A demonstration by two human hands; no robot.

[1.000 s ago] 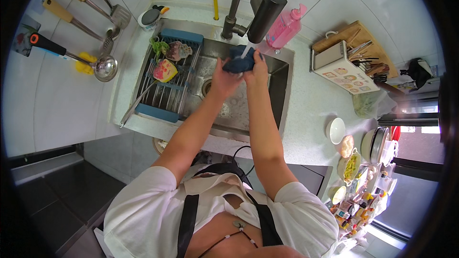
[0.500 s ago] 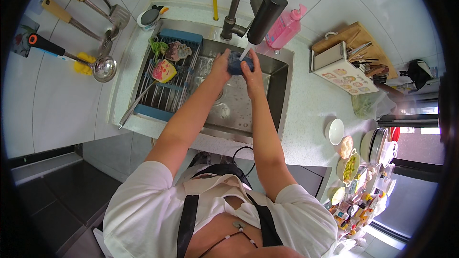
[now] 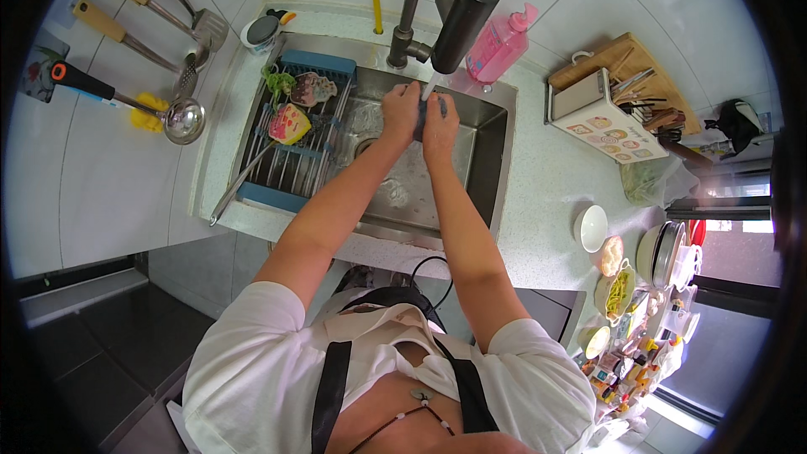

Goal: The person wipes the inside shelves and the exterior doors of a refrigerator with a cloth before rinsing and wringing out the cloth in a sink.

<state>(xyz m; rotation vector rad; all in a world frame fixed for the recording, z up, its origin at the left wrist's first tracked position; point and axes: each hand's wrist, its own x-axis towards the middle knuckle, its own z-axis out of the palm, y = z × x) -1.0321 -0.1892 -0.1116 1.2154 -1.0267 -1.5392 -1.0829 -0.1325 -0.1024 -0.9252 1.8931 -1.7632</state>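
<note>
Under the running faucet [image 3: 465, 25], a crumpled dark blue-grey dishcloth [image 3: 419, 124] is squeezed between my two fists above the steel sink [image 3: 403, 223]. My left hand [image 3: 400, 109] is closed on its left side. Around the other side wrap the fingers of my right hand [image 3: 440, 128], with a bit of the dark cloth showing between them. Most of the cloth is hidden by my hands. Water runs down onto it from the spout.
A blue-ended drying rack [image 3: 282, 196] spans the sink's left side, holding a colourful sponge [image 3: 290, 124], a greyish scrubber [image 3: 314, 90] and green leaves [image 3: 277, 81]. A pink soap bottle [image 3: 498, 46] stands behind the sink. Ladles and spatulas hang left; a knife block [image 3: 595, 118] and bowls stand right.
My hands have closed from a loose, spread hold into fists around the cloth, bunching it into a narrow roll between them. The sink and rack look the same.
</note>
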